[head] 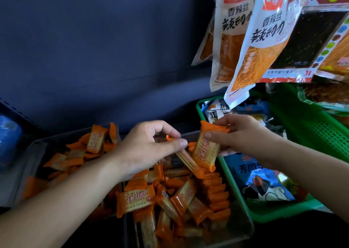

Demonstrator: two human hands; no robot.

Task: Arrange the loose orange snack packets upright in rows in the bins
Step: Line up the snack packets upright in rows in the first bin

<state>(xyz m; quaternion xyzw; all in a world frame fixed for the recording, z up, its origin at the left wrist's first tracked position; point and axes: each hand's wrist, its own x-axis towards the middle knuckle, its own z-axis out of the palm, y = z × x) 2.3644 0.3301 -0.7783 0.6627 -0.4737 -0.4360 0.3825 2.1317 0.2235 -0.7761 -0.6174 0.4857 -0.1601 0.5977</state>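
Two clear plastic bins sit side by side, the left bin [37, 147] and the right bin [243, 227], both holding several loose orange snack packets [136, 200]. Along the right bin's right wall a short row of packets [217, 193] stands on edge. My left hand [149, 147] pinches the top end of one orange packet [186, 161] above the right bin. My right hand [243, 134] grips a small stack of orange packets [206, 149], held upright beside the left hand's packet.
A green basket [309, 127] with blue and white snack bags stands right of the bins. Large white and orange snack bags [251, 40] hang above it. A dark blue wall runs behind the bins. A blurred blue object [7, 134] lies at far left.
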